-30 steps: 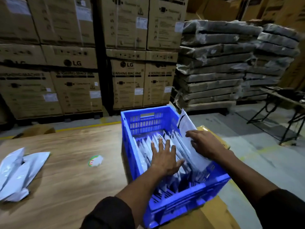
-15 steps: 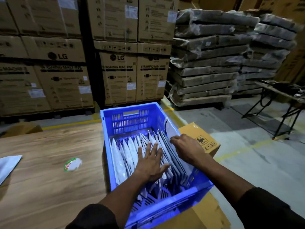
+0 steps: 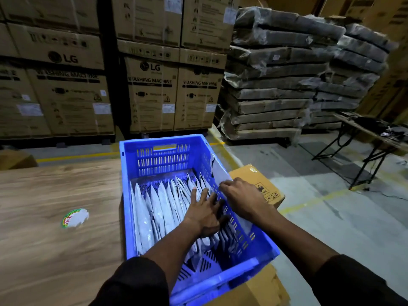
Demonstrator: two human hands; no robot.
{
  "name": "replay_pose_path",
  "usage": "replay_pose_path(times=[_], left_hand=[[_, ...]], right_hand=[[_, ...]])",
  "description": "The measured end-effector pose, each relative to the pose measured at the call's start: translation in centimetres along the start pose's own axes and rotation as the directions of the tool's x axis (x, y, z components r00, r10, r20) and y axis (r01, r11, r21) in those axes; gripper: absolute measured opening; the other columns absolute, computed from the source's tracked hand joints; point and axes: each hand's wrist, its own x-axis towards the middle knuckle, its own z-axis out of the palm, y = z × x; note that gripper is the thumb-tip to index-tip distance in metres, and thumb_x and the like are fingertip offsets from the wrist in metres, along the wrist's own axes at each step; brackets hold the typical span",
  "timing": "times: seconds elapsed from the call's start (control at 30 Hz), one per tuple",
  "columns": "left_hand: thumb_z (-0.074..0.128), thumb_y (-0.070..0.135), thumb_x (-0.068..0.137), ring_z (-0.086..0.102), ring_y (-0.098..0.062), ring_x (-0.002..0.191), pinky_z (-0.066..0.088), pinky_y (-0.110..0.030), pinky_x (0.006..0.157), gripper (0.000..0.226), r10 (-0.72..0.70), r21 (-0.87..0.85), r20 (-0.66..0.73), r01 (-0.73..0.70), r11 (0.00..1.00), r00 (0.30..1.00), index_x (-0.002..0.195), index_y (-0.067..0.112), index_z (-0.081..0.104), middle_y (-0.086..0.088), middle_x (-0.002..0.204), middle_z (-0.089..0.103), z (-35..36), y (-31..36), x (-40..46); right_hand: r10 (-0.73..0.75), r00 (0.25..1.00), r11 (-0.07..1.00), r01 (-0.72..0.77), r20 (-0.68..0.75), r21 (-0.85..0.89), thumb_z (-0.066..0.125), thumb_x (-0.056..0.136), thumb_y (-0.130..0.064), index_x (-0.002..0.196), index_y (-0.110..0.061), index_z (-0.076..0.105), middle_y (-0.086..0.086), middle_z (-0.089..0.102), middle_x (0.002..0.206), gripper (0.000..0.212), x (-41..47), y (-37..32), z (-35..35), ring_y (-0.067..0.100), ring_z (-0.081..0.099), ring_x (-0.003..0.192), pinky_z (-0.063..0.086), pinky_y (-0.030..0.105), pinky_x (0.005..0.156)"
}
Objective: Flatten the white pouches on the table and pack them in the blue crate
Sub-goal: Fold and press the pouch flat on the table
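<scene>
The blue crate [image 3: 163,151] stands at the right end of the wooden table [image 3: 55,195]. Several white pouches [image 3: 154,208] stand on edge in a row inside it. My left hand [image 3: 204,214] lies flat with spread fingers on the pouches at the right of the row and presses them leftward. My right hand [image 3: 240,198] grips the top edge of one white pouch [image 3: 217,170] that stands against the crate's right wall, partly sunk into the crate. Any loose pouches on the table are out of view.
A torn round sticker [image 3: 75,217] lies on the table left of the crate. A cardboard box [image 3: 260,184] sits under the crate's right side. Stacked washing-machine cartons [image 3: 152,80] and wrapped pallets [image 3: 287,74] fill the background. A metal-legged table [image 3: 375,133] stands at far right.
My right hand has pushed the held pouch lower into the crate along the right wall. My left hand has shifted right across the row. The view has swung right, losing the loose pouches.
</scene>
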Motion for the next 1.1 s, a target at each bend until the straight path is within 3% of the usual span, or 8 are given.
replay_pose_path(times=[0.1, 0.2, 0.3, 0.4, 0.53, 0.7, 0.97, 1.1], left_hand=[[0.011, 0.065, 0.095, 0.01, -0.038, 0.15, -0.012, -0.068, 0.115, 0.074, 0.033, 0.096, 0.016, -0.035, 0.995, 0.999, 0.151, 0.028, 0.041, -0.014, 0.161, 0.024, -0.6, -0.1, 0.8], [0.012, 0.059, 0.092, 0.005, -0.037, 0.154, -0.014, -0.067, 0.117, 0.076, 0.102, 0.167, 0.032, -0.106, 0.98, 0.994, 0.157, 0.026, 0.033, -0.013, 0.165, 0.02, -1.2, 0.1, 1.4], [0.033, 0.05, 0.101, 0.002, -0.032, 0.156, -0.008, -0.067, 0.119, 0.065, 0.163, 0.171, 0.109, -0.18, 0.969, 0.981, 0.16, 0.027, 0.023, -0.009, 0.167, 0.02, -2.0, 0.2, 1.8], [0.033, 0.051, 0.103, -0.001, -0.031, 0.156, -0.011, -0.07, 0.116, 0.064, 0.12, 0.236, 0.25, -0.181, 0.955, 0.961, 0.161, 0.028, 0.019, -0.007, 0.168, 0.017, -1.8, 0.1, 2.1], [0.029, 0.054, 0.1, -0.003, -0.037, 0.154, -0.011, -0.073, 0.113, 0.067, 0.019, 0.309, 0.316, -0.122, 0.943, 0.948, 0.16, 0.025, 0.024, -0.012, 0.166, 0.021, -2.0, 0.0, 2.1], [0.035, 0.052, 0.096, 0.005, -0.036, 0.152, -0.016, -0.074, 0.11, 0.071, -0.023, 0.281, 0.265, -0.054, 0.958, 0.964, 0.159, 0.02, 0.027, -0.011, 0.161, 0.029, -2.1, -0.4, 1.1], [0.042, 0.055, 0.092, 0.001, -0.034, 0.154, -0.026, -0.073, 0.107, 0.075, -0.062, 0.241, 0.294, -0.011, 0.97, 0.954, 0.156, 0.017, 0.034, -0.009, 0.159, 0.03, -2.7, -1.2, 0.8], [0.041, 0.061, 0.095, -0.005, -0.034, 0.155, -0.02, -0.073, 0.11, 0.071, -0.009, 0.122, 0.32, -0.031, 0.992, 0.947, 0.153, 0.019, 0.042, -0.009, 0.16, 0.029, -3.0, -1.6, 0.3]], right_hand=[[0.0, 1.0, 1.0, 0.001, 0.02, -0.01, 0.063, 0.091, -0.012, 0.121, -0.014, 0.055, 0.0, 0.059, 0.125, 0.032, 0.2, -0.2, 0.0, 0.025, 0.052, 0.111, 0.035, 0.033, 0.065], [0.023, 0.999, 0.998, -0.021, 0.04, -0.057, 0.068, 0.089, -0.018, 0.124, -0.014, 0.055, -0.002, 0.058, 0.127, 0.038, 0.5, -0.7, 0.6, 0.026, 0.047, 0.119, 0.039, 0.034, 0.065], [0.052, 0.995, 0.996, -0.045, 0.08, -0.079, 0.065, 0.091, -0.015, 0.126, -0.014, 0.055, 0.0, 0.06, 0.127, 0.037, 0.9, -1.1, 1.5, 0.028, 0.046, 0.121, 0.055, 0.041, 0.07], [0.049, 0.99, 0.997, -0.04, 0.131, -0.072, 0.058, 0.093, -0.012, 0.124, -0.012, 0.056, 0.002, 0.06, 0.123, 0.032, 1.3, -1.4, 2.0, 0.031, 0.047, 0.12, 0.058, 0.046, 0.074], [0.041, 0.988, 0.999, -0.04, 0.152, -0.014, 0.055, 0.095, -0.013, 0.126, -0.011, 0.054, 0.004, 0.061, 0.122, 0.031, 1.6, -1.6, 2.9, 0.032, 0.049, 0.118, 0.055, 0.046, 0.077], [0.066, 0.985, 0.997, -0.072, 0.16, 0.038, 0.049, 0.096, -0.015, 0.126, -0.011, 0.051, 0.008, 0.062, 0.12, 0.03, 1.8, -2.4, 4.7, 0.036, 0.053, 0.112, 0.05, 0.044, 0.075], [0.03, 0.96, 0.979, -0.085, 0.277, 0.185, 0.058, 0.089, -0.019, 0.123, -0.01, 0.053, 0.012, 0.065, 0.114, 0.035, 2.3, -3.1, 6.2, 0.036, 0.063, 0.102, 0.054, 0.044, 0.079], [0.028, 0.947, 0.973, -0.1, 0.319, 0.209, 0.061, 0.087, -0.018, 0.122, -0.009, 0.055, 0.014, 0.067, 0.114, 0.036, 2.7, -3.2, 6.0, 0.036, 0.066, 0.1, 0.053, 0.042, 0.08]])
